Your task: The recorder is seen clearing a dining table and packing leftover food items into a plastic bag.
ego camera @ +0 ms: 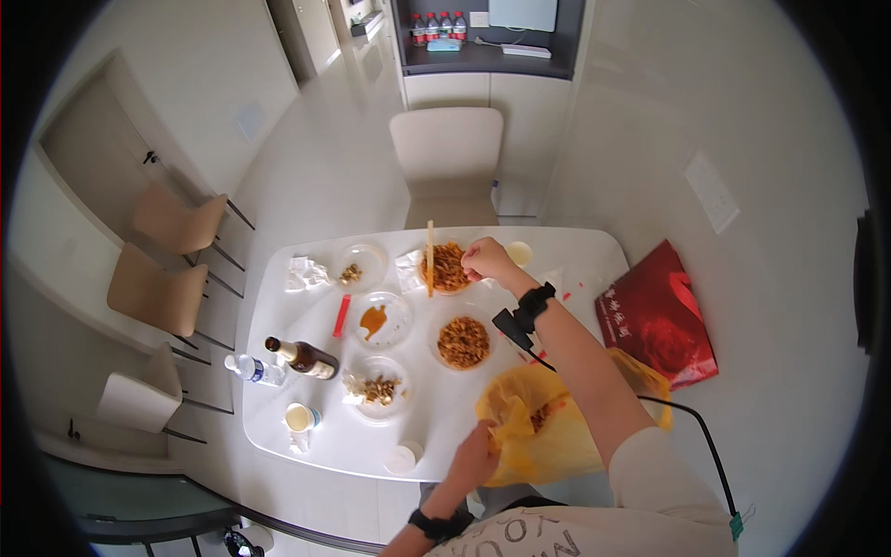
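Observation:
My left hand grips the rim of a yellow plastic bag at the table's near right edge; some reddish-brown food shows inside the bag. My right hand is stretched over the table with its fingers bent, at the right side of a bowl of reddish-brown food. Whether its fingers hold anything cannot be seen. A pair of wooden chopsticks lies across that bowl. Nearer to me stands a second bowl of similar food. To its left is a clear plastic dish with brown sauce.
A brown glass bottle, a clear plastic bottle and a paper cup stand at the left. Dishes with scraps, crumpled tissues and a white container are on the table. A red bag is beyond its right edge.

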Motion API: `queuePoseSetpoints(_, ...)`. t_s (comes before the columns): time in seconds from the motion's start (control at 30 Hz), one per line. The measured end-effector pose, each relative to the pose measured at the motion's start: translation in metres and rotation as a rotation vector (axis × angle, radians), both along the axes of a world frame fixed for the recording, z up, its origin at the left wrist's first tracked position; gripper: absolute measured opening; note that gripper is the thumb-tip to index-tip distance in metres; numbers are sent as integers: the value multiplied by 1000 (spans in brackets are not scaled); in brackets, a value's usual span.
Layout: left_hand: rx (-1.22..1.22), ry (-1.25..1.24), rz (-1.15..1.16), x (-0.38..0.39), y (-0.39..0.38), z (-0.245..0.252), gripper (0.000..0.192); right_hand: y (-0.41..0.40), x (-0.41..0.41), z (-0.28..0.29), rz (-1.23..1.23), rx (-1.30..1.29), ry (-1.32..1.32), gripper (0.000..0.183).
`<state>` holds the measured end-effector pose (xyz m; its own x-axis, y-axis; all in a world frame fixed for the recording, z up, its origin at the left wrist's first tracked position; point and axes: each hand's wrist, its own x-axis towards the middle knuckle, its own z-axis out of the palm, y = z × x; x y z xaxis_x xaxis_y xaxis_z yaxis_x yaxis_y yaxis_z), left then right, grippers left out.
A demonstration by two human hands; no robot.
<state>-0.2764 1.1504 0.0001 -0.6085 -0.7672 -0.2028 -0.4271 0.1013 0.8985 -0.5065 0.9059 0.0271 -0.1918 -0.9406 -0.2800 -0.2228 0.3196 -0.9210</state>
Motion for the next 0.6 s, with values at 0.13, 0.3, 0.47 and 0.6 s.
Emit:
queuePoseSetpoints(0.13, 33, -5, -8, 10, 6, -12, 36, -71, 6, -63, 79, 50, 365, 15)
queuePoseSetpoints(0.3, 147, -41, -82, 27, 5, -26, 35, -121, 31, -90, -9, 0, 465, 18)
queuePoseSetpoints(0.47, 218, -78, -110, 33, -4, -25, 38, -142, 41, -107, -32, -30, 694, 22)
queuePoseSetpoints(0.6, 280, -95, -142, 36, -7, -35, 39, -150, 43, -115, -80, -7, 750, 20)
